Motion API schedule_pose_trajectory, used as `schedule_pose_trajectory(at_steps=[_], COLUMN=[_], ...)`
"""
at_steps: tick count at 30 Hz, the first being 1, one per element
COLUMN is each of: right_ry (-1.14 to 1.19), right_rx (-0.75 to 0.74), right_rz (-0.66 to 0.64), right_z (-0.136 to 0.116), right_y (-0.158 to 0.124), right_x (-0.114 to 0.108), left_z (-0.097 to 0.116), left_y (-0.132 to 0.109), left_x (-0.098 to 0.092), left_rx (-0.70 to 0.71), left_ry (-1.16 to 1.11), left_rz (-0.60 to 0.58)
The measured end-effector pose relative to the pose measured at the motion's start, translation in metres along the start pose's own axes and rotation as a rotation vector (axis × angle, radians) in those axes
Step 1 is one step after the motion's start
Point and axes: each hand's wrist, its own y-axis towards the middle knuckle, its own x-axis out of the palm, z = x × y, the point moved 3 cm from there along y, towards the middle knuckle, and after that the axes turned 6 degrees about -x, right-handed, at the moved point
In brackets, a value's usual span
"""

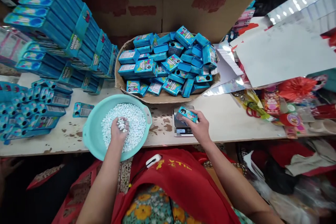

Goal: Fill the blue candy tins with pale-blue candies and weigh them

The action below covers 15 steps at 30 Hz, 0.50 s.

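My left hand is in the turquoise basin, its fingers curled round a small heap of white candies. More white candies cover the basin's bottom. In my right hand is a small blue box, tilted above a digital scale with a lit display. A dark round opening shows at the box's left end. Behind the scale, a cut-down cardboard box holds many blue boxes lying in a jumble.
Tall stacks of blue boxes rise at the left, with a pile of small boxes before them. One blue box lies beside the basin. Papers and colourful packets crowd the right. A large carton stands behind.
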Motion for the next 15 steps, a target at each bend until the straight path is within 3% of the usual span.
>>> schedule_pose_trajectory(at_steps=[3,5,7,11,15], right_ry=[0.073,0.081,0.050,-0.037,-0.105], right_rx=[-0.194,-0.309,-0.388,-0.443,-0.454], right_rz=[-0.149,-0.284,-0.407,-0.534,-0.558], right_z=[-0.056,-0.088,-0.109,-0.123,-0.125], right_y=[0.001,-0.003,-0.008,-0.015,-0.016], right_x=[0.023,0.047,0.076,0.120,0.134], left_z=[0.013,0.027,0.041,0.055,0.054], left_y=[-0.024,-0.047,-0.070,-0.095,-0.094], left_x=[0.016,0.033,0.050,0.067,0.068], left_rx=[-0.133,-0.081,0.061,0.401,0.527], left_ry=[-0.278,-0.385,-0.424,-0.338,-0.254], left_rz=[-0.128,-0.233,-0.305,-0.198,-0.053])
